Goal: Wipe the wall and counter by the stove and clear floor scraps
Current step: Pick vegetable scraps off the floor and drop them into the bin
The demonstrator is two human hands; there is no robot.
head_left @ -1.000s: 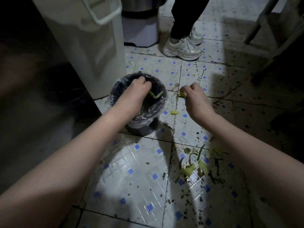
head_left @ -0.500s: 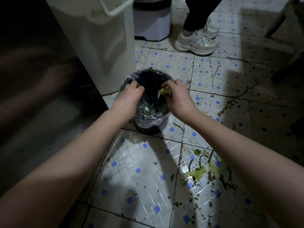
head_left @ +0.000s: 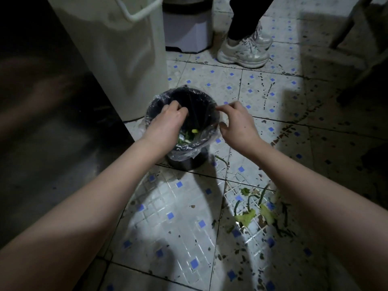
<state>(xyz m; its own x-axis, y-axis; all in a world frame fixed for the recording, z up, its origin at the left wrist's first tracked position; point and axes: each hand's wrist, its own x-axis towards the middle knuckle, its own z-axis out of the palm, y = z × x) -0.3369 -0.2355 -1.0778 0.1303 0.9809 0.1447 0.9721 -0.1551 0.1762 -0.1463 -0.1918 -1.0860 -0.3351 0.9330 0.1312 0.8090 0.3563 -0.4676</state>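
- Scrap-clearing is the step in hand, we judge: both hands are at the small dark bin (head_left: pixel 186 163), and green and yellow trimmings (head_left: pixel 190 134) already lie at its bottom.
- Our left hand (head_left: pixel 168 120) lies over the bin's near-left rim with its fingers curled down inside, gripping the rim as far as we can tell.
- Our right hand (head_left: pixel 237 122) is at the right rim, thumb and forefinger pinching the edge of the clear liner (head_left: pixel 184 151); the other fingers hang loosely curled and hold no scrap.
- The floor scraps (head_left: pixel 255 211), a scatter of pale leaves and dark green stems, lie on the tiled floor (head_left: pixel 178 217) well apart from both hands, nearer to us and under the right forearm.
- One single stem (head_left: pixel 221 160) lies just beside the foot of the bin, below the right wrist.
- Next, we think, the right hand must let go of the liner, draw back toward us and down to the pile, and gather the limp leaves in a pinch while the left steadies the bin.
- The wall and counter are out of view, so we cannot tell how far that wiping has come.
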